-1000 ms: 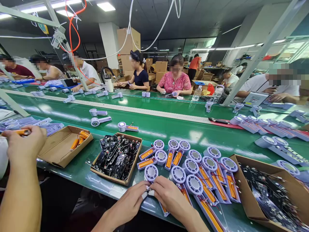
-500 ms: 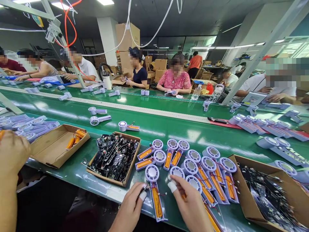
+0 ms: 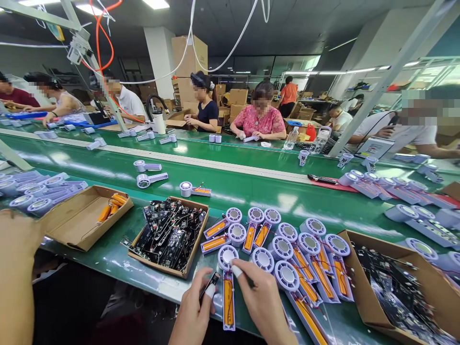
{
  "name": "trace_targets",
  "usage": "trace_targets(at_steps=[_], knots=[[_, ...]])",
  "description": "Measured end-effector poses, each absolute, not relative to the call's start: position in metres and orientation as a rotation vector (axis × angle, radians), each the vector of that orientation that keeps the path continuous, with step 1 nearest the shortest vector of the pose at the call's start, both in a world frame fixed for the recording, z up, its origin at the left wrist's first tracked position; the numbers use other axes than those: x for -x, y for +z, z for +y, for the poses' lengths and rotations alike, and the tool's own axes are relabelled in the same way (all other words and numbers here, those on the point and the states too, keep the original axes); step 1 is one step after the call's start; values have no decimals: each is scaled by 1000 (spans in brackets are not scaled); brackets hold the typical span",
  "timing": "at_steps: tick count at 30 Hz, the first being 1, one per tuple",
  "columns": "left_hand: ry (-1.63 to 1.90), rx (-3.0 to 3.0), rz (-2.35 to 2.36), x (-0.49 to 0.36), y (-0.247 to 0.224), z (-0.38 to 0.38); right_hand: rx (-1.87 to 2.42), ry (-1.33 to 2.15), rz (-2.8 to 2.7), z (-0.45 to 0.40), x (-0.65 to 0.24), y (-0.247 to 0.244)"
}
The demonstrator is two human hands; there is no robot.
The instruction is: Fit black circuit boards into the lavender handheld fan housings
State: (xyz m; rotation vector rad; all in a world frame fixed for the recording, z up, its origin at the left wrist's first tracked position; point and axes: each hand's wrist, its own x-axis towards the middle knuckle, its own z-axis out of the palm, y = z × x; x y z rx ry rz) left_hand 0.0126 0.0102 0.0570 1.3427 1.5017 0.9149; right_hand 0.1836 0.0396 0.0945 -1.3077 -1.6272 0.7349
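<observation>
My left hand point(image 3: 196, 303) pinches a narrow black circuit board point(image 3: 212, 283) between thumb and fingers, just left of a lavender handheld fan point(image 3: 228, 256). That fan lies at the table's front edge with its handle toward me; an orange battery point(image 3: 228, 302) and thin wires sit in the open handle. My right hand point(image 3: 264, 297) has its thumb and forefinger drawn together at the lower right of the fan's round head. Whatever is between those fingertips is hidden. White covers wrap a finger or thumb of both hands. More fans with orange batteries point(image 3: 282, 248) lie beside and beyond my right hand.
A cardboard tray of black circuit boards point(image 3: 206, 218) stands left of the fans, another cardboard box point(image 3: 354, 282) at the right. Farther left is a tray point(image 3: 68, 230) with orange batteries, near another person's arm point(image 3: 17, 268). The green conveyor belt point(image 3: 251, 179) carries fans; people sit across it.
My right hand has moved left, onto the head of the nearest fan, which now lies straighter. My left hand has turned so the circuit board shows more. Fans on the belt have shifted slightly right.
</observation>
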Motion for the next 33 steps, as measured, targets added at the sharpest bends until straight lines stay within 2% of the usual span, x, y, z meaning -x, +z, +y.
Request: trace_targets(at_steps=[5,8,17,26,33], knots=[[897,-1352,1459,-18,62,11,1220,1098,-1387,39,-158,75],[847,-1275,1452,-15,63,11,1200,1188,-1349,37,-159,64],[794,-1254,1411,-14,72,10,1095,955,-1832,31,-175,74],[826,-1115,1352,-18,74,18,1081,844,-1909,27,-174,67],[986,-1007,1346,-21,63,11,1210,582,-1871,30,-172,62]])
